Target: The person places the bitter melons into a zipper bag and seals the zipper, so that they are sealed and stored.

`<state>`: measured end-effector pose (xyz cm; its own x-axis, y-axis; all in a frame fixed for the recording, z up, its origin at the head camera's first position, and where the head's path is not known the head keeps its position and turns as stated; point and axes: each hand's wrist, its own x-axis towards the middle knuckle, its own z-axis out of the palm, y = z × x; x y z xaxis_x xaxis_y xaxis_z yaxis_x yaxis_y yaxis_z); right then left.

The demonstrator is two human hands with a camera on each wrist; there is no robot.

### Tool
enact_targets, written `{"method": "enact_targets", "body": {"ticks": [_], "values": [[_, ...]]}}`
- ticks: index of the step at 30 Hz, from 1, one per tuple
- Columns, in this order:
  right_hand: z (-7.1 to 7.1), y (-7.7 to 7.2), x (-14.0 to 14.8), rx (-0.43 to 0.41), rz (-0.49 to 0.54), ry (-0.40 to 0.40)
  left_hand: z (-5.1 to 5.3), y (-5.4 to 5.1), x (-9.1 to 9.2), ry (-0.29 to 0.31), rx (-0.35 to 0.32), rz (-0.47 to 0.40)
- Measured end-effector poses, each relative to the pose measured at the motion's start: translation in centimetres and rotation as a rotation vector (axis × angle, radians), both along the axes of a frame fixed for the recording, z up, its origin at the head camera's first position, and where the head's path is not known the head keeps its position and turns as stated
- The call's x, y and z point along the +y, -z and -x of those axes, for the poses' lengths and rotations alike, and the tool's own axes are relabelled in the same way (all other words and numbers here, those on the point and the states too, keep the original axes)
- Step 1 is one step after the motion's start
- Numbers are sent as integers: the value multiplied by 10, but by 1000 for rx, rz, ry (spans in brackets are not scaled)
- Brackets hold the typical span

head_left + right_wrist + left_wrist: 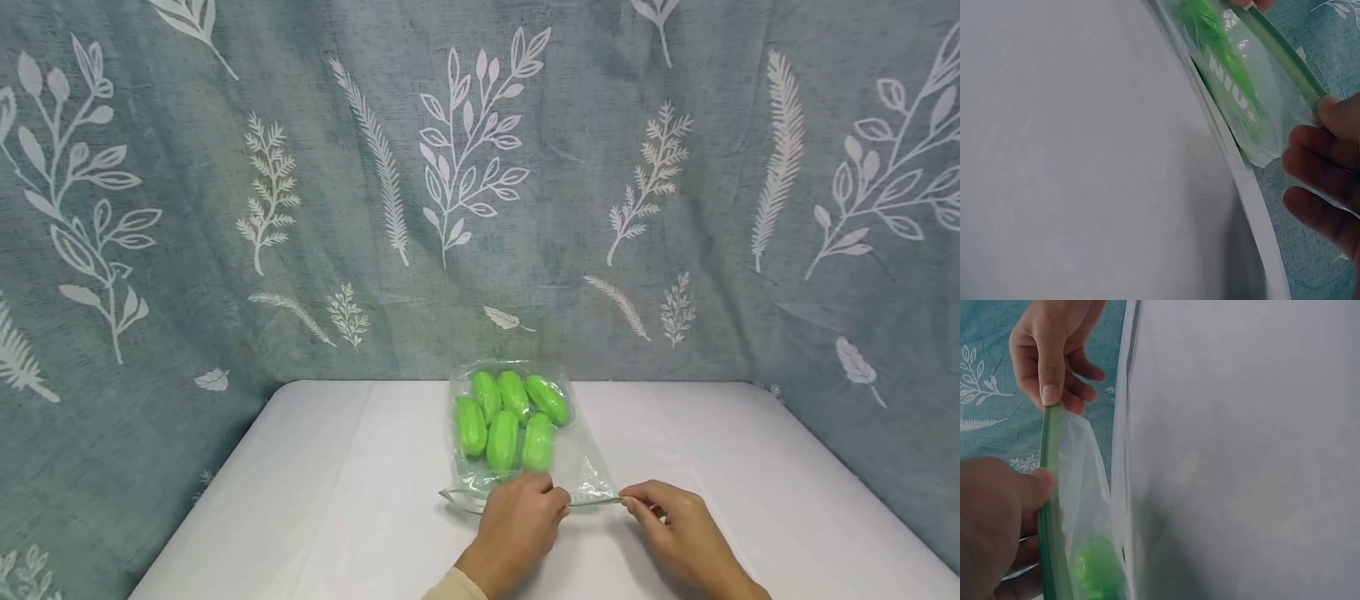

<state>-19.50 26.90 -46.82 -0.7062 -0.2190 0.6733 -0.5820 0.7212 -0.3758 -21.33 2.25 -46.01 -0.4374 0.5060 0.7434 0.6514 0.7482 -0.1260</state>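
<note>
A clear zip bag [581,454] lies on the table with several glossy green elongated pieces [502,442] inside. Its green zip strip [1049,550] runs along the edge nearest me and bows a little toward the left end. My left hand [522,517] pinches this strip near its middle, thumb on one side and fingers on the other. At the strip's right end, my right hand [678,529] pinches the corner between thumb and forefinger; its other fingers [1310,209] are loosely bent. White letters on the bag show in the right wrist view.
A white-covered table [360,500] spreads around the bag. Behind it and along both sides hangs a blue-green cloth [525,250] with white leaf prints. The bag's far end reaches the table's back edge.
</note>
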Motion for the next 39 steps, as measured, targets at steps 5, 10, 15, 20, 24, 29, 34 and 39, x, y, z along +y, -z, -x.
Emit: {"method": "enact_targets", "body": {"ticks": [5,10,15,20,24,29,34,39], "values": [[-1,-5,5,15,1,-18,0,0,-5,15,-53,-32],[-5,-8,-8,-62,61,-7,1,3,-11,51,-93,-45],[-4,-9,-18,-31,49,-92,1,3,-12,54,-107,-50],[-2,-5,-21,2,33,-125,2,3,-14,82,-131,-82],[-3,-1,-21,-21,22,-97,3,6,-18,109,-164,-84],[-5,2,-21,-37,-4,-45,5,8,-26,133,-192,-74],[-6,2,-20,-58,-23,-29,2,8,-41,140,-247,-93],[-6,-1,-20,-76,-35,-30,1,5,-54,115,-258,-95]]}}
